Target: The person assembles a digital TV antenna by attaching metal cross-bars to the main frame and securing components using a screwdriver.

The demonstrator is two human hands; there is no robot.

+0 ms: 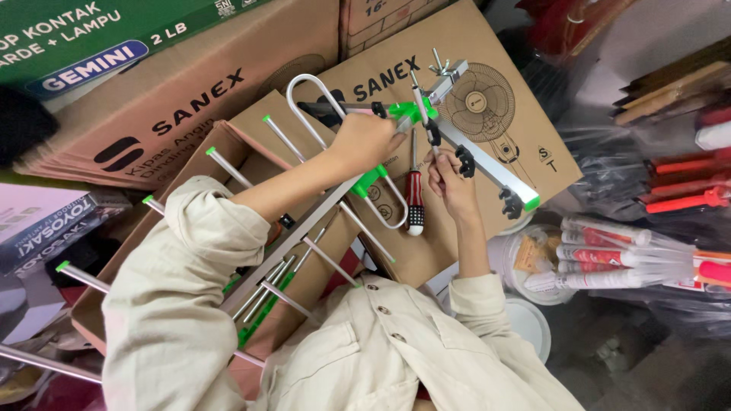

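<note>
An aluminium aerial [304, 228] with thin rods, green end caps and a U-shaped loop [312, 99] lies across my lap and the cardboard boxes. My left hand [365, 141] grips its boom beside a green plastic clamp [407, 113]. My right hand [451, 183] pinches a small black knob [434, 137] just below that clamp. A screwdriver with a red and black handle [413, 202] hangs upright beside my right thumb; I cannot tell whether that hand touches it. A flat aluminium bar [487, 171] carrying black clips runs off to the right.
Large brown cardboard boxes [487, 68], one with a fan drawing, fill the space ahead. An open box [228, 144] sits under the aerial. Sealant tubes [609, 255] and a white tub [525, 266] lie at the right, red-handled tools [685, 202] beyond.
</note>
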